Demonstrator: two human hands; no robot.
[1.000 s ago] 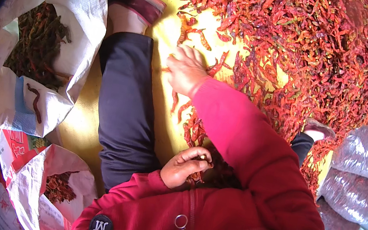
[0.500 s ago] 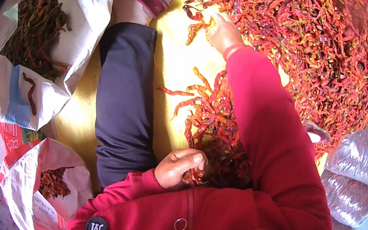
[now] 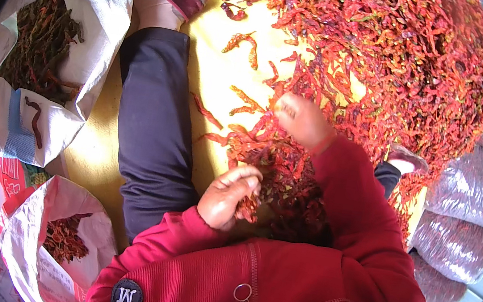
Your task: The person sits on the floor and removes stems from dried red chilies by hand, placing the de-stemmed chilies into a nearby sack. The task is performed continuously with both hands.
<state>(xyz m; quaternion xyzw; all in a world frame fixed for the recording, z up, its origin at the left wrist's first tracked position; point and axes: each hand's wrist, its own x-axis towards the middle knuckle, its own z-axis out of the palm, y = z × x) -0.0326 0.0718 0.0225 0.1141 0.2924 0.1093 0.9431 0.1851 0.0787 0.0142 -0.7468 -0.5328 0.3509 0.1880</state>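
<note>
My left hand [image 3: 228,196] is closed around a few dried red chilies [image 3: 249,207] just in front of my jacket. Their wrinkled ends stick out below the thumb. Farther out and to the right, my right hand [image 3: 302,120] hangs over a loose heap of dried chilies [image 3: 286,186] between my legs. Its fingers are curled down and slightly blurred, so what they hold is hidden. Single chilies lie around it on the yellow surface [image 3: 215,78], among them an orange-red one [image 3: 243,45] with a bent tip.
A large pile of red chilies [image 3: 392,61] fills the far right. On the left stand a white woven sack [image 3: 108,18] with dark chilies and a smaller white bag [image 3: 44,215] with red ones. Filled clear plastic bags [image 3: 479,186] are stacked at the right edge.
My right hand has come back from the far edge of the big pile to the nearer heap. Chilies it was touching now lie loose. My left hand has risen slightly, still holding its chilies.
</note>
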